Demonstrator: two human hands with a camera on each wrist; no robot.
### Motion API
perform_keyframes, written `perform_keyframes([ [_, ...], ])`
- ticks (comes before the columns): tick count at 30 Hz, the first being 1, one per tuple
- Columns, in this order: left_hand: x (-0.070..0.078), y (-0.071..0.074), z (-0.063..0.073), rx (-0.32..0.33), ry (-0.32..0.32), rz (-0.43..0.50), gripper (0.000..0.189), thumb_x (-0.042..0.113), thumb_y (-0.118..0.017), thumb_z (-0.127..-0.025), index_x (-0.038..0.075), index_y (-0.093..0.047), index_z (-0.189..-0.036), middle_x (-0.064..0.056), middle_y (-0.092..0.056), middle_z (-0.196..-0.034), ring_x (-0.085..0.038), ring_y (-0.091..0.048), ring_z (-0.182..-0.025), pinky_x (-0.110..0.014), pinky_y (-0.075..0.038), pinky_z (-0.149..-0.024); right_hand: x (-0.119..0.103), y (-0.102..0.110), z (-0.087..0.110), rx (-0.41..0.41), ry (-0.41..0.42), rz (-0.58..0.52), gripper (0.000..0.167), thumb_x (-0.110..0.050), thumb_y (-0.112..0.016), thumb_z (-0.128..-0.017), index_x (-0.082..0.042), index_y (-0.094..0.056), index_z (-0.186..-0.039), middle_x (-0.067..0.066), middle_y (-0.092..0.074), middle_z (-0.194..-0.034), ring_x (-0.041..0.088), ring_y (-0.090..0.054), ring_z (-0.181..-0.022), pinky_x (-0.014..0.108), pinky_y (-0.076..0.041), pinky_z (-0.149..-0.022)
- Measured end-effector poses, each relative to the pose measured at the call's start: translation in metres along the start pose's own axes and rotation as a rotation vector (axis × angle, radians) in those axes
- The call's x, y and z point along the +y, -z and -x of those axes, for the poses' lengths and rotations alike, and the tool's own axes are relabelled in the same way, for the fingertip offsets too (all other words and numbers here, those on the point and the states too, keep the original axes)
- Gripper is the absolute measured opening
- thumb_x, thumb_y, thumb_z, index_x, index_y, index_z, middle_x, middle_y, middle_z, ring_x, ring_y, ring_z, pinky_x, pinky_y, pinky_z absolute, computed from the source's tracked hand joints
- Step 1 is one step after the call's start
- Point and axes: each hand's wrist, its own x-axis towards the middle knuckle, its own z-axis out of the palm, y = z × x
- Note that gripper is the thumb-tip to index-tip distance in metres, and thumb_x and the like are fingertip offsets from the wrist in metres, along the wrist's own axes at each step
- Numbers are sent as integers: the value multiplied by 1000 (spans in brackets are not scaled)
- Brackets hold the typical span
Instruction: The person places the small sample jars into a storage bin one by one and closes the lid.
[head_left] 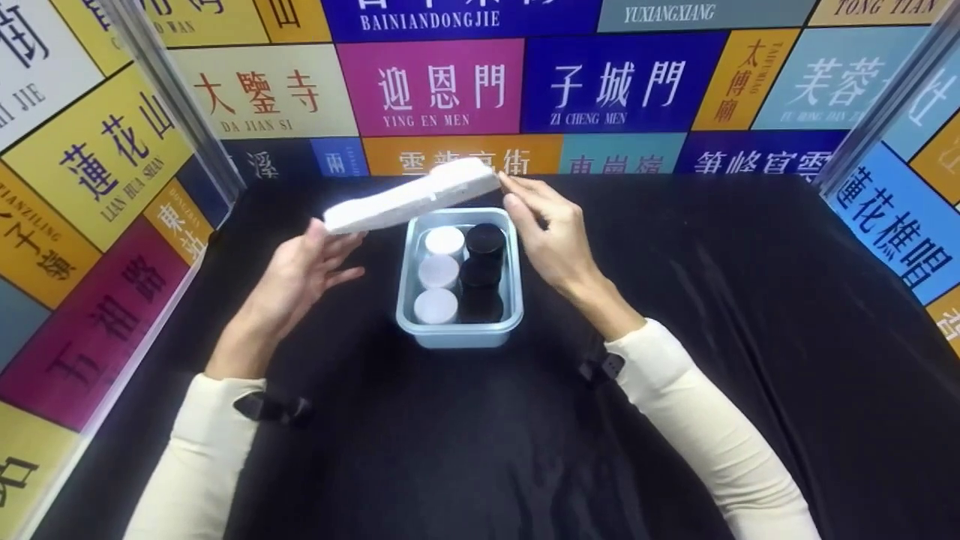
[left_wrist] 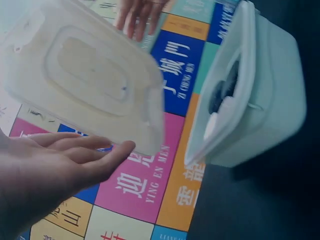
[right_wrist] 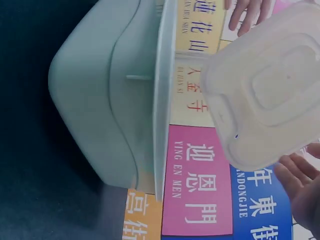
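Observation:
A white plastic lid [head_left: 412,196] is held tilted above and behind a pale blue-green rectangular container [head_left: 459,337], its left end lower. My right hand [head_left: 553,232] pinches the lid's right end between thumb and fingers. At the lower left end is my left hand [head_left: 304,270], its thumb by the corner and its fingers extended below. In the left wrist view, the left hand's fingers [left_wrist: 95,152] lie nearly straight along the lid's edge. Inside the container, white-topped round pieces [head_left: 438,271] line the left side and black-topped round pieces [head_left: 482,271] the right.
A black cloth [head_left: 465,442] covers the table under the container. Panels with coloured Chinese signs [head_left: 442,86] rise behind and on both sides, with metal posts [head_left: 195,97] at the corners. Dark bands [head_left: 274,409] sit at both wrists.

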Motion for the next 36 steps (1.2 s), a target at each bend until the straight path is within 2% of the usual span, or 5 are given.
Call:
perform_keyframes([
  [5, -12, -5, -3, 22, -38, -89, 92, 52, -72, -88, -6, -37, -150, -24, -38, -157, -26, -45, -142, -31, -52, -108, 0, 18, 4, -182, -174, -76, 50, -46, -42, -105, -17, -58, -142, 3, -61, -142, 16, -57, -131, 31, -44, -116],
  [8, -19, -7, -7, 6, -57, -199, 93, 49, -78, -83, -1, -39, -151, -19, -43, -155, -20, -51, -134, -25, -51, -108, 6, 27, 8, -291, -244, -114, 76, -73, -38, -95, -20, -51, -148, 2, -54, -150, 18, -49, -139, 39, -38, -121],
  [18, -53, 5, -25, -110, -96, -432, 129, 71, -78, -58, 3, -30, -156, -17, -30, -163, -35, -27, -152, -60, -22, -126, 45, 37, 23, -625, -217, -132, 129, -87, -64, -63, -16, -17, -161, 5, -16, -169, 29, -31, -151, 49, -22, -128],
  [30, -80, 14, -37, -201, -32, -683, 130, 77, -66, -51, 14, -27, -158, -9, -23, -166, -33, -14, -156, -53, -18, -129, 62, 39, 40, -693, -251, -16, 126, -80, -71, -67, -20, -13, -162, 0, -8, -170, 26, -14, -156, 50, -17, -130],
  [36, -85, 18, -38, -229, 59, -828, 117, 54, -81, -62, 22, -24, -159, -7, -19, -167, -30, -13, -156, -52, -13, -130, 66, 35, 49, -702, -306, 67, 122, -65, -81, -70, -23, -13, -162, -1, -7, -170, 20, -11, -157, 49, -16, -130],
])
